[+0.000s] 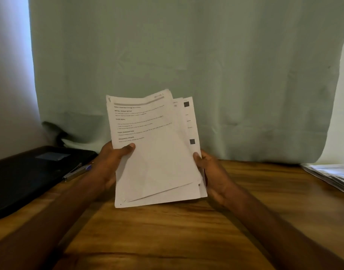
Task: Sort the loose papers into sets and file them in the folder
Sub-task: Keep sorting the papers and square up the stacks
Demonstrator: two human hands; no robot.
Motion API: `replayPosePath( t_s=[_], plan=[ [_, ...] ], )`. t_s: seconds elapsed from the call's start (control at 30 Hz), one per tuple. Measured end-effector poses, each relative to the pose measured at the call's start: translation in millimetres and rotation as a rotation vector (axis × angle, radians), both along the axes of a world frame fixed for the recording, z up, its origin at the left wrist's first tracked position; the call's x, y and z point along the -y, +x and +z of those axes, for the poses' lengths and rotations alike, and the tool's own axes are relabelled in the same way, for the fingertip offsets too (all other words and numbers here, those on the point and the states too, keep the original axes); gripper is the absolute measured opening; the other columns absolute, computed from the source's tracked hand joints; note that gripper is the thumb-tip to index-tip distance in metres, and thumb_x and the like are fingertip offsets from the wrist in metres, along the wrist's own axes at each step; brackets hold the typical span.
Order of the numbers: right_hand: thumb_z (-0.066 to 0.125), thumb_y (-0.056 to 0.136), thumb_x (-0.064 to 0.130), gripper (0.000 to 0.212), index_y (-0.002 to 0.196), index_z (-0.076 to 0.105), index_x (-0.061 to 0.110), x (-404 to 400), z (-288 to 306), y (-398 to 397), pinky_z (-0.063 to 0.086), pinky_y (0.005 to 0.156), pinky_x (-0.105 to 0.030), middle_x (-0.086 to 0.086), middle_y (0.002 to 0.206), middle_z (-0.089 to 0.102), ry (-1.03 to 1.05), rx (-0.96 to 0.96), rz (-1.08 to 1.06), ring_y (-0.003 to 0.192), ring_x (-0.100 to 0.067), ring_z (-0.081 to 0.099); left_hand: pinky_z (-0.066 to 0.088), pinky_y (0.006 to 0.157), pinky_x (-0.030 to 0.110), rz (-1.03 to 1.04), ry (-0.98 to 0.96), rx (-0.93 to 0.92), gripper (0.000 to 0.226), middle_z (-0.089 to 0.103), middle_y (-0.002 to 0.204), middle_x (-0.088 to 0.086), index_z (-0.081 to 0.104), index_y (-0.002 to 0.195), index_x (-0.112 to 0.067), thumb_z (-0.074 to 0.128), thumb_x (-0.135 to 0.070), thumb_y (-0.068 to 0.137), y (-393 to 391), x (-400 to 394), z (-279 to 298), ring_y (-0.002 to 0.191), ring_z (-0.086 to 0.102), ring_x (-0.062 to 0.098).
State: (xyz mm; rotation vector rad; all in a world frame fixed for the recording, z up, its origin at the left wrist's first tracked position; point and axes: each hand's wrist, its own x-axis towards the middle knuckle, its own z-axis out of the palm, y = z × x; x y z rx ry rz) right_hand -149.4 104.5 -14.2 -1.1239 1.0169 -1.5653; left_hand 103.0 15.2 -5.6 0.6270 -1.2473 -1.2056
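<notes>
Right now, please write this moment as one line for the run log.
stage: sorting | left hand: grips paper stack | right hand: grips stack | black folder: closed, on wooden table | filed: not yet

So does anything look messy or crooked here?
Yes. The papers held up by the left hand and right hand are not lined up: the sheets fan out, with edges and corners sticking out on the right and bottom. The pen lies half on the black folder.

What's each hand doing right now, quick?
Left hand: grips the left edge of the stack of papers, thumb on the front sheet.
Right hand: grips the stack's right edge.
</notes>
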Motion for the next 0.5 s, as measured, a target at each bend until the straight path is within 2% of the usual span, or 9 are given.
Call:
replayPosePath(
  t_s=[0.07, 0.1, 0.17, 0.2, 0.27, 0.33, 0.4, 0.5],
  plan=[
    [0.048, 0.104, 0.048, 0.043, 0.131, 0.065, 0.019, -5, 6, 3, 0.052, 0.101, -0.057, -0.013, 0.122, 0.072, 0.022, 0.126, 0.086, 0.112, -0.035, 0.07, 0.049, 0.105, 0.059, 0.092, -0.061, 0.048, 0.04, 0.07, 0.127, 0.003, 0.06, 0.133, -0.018, 0.068, -0.008, 0.095, -6, -6, 2, 0.116, 0.066, 0.027],
    [0.052, 0.102, 0.049, 0.042, 0.128, 0.067, 0.019, -7, 10, 5, 0.055, 0.098, -0.053, -0.013, 0.122, 0.073, -0.012, 0.104, 0.091, 0.11, -0.031, 0.071, 0.051, 0.104, 0.056, 0.132, -0.11, 0.066, 0.043, 0.07, 0.126, -0.001, 0.059, 0.133, -0.019, 0.07, -0.009, 0.094, -8, -9, 5, 0.115, 0.066, 0.023],
    [0.066, 0.097, 0.035, 0.025, 0.118, 0.068, 0.021, -10, 14, 9, 0.061, 0.077, -0.031, -0.004, 0.111, 0.076, -0.12, -0.076, -0.046, 0.092, -0.011, 0.075, 0.053, 0.103, 0.051, 0.177, -0.229, 0.1, 0.051, 0.069, 0.128, -0.004, 0.055, 0.136, -0.019, 0.075, -0.011, 0.09, -13, -17, 13, 0.117, 0.065, 0.017],
    [0.07, 0.095, 0.025, 0.022, 0.117, 0.067, 0.022, -11, 17, 10, 0.059, 0.068, -0.02, 0.003, 0.103, 0.076, -0.18, -0.139, -0.145, 0.084, -0.002, 0.074, 0.053, 0.104, 0.049, 0.187, -0.287, 0.114, 0.057, 0.068, 0.13, -0.004, 0.053, 0.138, -0.019, 0.078, -0.012, 0.088, -15, -21, 17, 0.119, 0.064, 0.017],
    [0.072, 0.094, 0.016, 0.029, 0.122, 0.065, 0.023, -13, 20, 6, 0.054, 0.066, -0.012, 0.016, 0.098, 0.073, -0.286, -0.204, -0.229, 0.084, 0.003, 0.072, 0.053, 0.103, 0.047, 0.182, -0.391, 0.146, 0.066, 0.066, 0.135, -0.004, 0.051, 0.141, -0.018, 0.084, -0.016, 0.084, -16, -28, 25, 0.123, 0.063, 0.016],
    [0.073, 0.093, 0.017, 0.031, 0.122, 0.065, 0.024, -18, 27, 6, 0.056, 0.072, -0.016, 0.015, 0.101, 0.075, -0.318, -0.251, -0.199, 0.091, -0.001, 0.073, 0.054, 0.101, 0.044, 0.166, -0.454, 0.182, 0.071, 0.065, 0.135, -0.004, 0.051, 0.142, -0.019, 0.083, -0.023, 0.078, -16, -33, 30, 0.123, 0.063, 0.014],
    [0.075, 0.09, 0.02, 0.03, 0.118, 0.067, 0.026, -21, 31, 6, 0.06, 0.082, -0.027, 0.006, 0.108, 0.077, -0.325, -0.274, -0.17, 0.098, -0.01, 0.074, 0.055, 0.1, 0.043, 0.164, -0.476, 0.202, 0.072, 0.066, 0.134, -0.004, 0.051, 0.141, -0.018, 0.083, -0.024, 0.076, -15, -35, 32, 0.122, 0.064, 0.014],
    [0.076, 0.09, 0.021, 0.024, 0.112, 0.069, 0.03, -19, 29, 5, 0.059, 0.09, -0.037, 0.003, 0.112, 0.076, -0.31, -0.307, -0.202, 0.099, -0.014, 0.074, 0.058, 0.096, 0.043, 0.117, -0.418, 0.178, 0.067, 0.07, 0.128, -0.002, 0.056, 0.136, -0.017, 0.086, -0.023, 0.077, -14, -36, 30, 0.116, 0.067, 0.017]
  ],
)
